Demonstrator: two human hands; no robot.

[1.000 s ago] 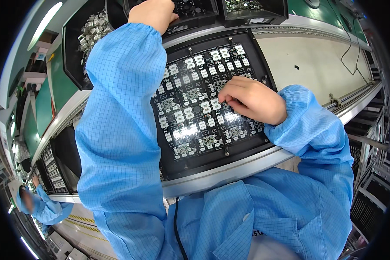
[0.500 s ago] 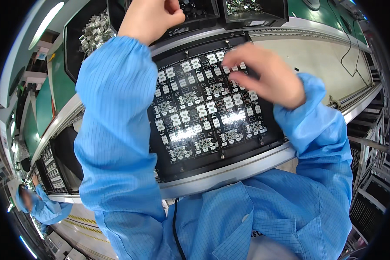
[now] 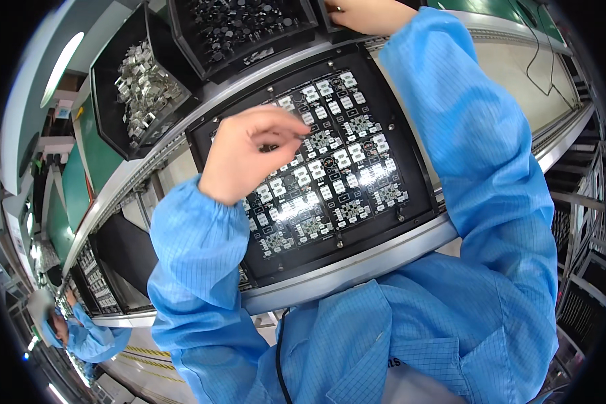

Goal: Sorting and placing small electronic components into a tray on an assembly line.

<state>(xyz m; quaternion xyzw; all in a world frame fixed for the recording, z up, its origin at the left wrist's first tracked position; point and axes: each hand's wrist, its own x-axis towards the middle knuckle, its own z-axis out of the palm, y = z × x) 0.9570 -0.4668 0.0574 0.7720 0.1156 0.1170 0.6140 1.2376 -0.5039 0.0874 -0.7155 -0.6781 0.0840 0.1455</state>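
My left hand [image 3: 252, 149] is over the circuit board panel [image 3: 330, 168], thumb and forefinger pinched on a small dark electronic component [image 3: 300, 137] too small to make out fully. The black panel carries rows of white pads and lies in a black carrier frame [image 3: 417, 178]. At the top edge my right hand [image 3: 367, 13] reaches into a black bin [image 3: 324, 25]. Its fingers are partly cut off by the picture's edge, so their grip is hidden.
A black bin [image 3: 249, 47] of small dark components stands behind the carrier. Left of it is a bin [image 3: 101, 101] of silvery metal parts [image 3: 145, 94]. A metal rail [image 3: 357, 259] runs along the near edge. A co-worker in blue [image 3: 91, 337] is at far left.
My left hand has come back from the bin of dark components to above the panel. My right hand has left the panel and moved up to the far bin. The view has shifted slightly.
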